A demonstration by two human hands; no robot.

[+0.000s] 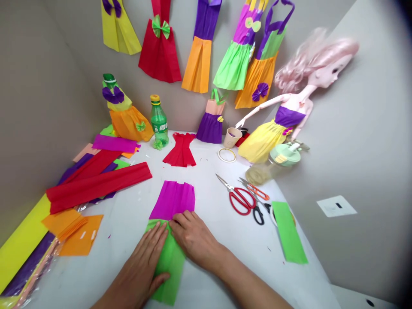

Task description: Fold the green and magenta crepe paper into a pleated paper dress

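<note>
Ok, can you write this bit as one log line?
left hand: flat on green crepe paper | right hand: pressing where magenta crepe paper meets green | red-handled scissors: lying untouched

Your green paper (169, 262) is a bright crepe strip with lengthwise folds, lying flat on the white table (128, 227) and running straight away from you. Its far end touches the magenta paper (173, 199), a pleated, roughly square crepe piece lying flat just beyond it. The two meet at a gathered edge.
</note>
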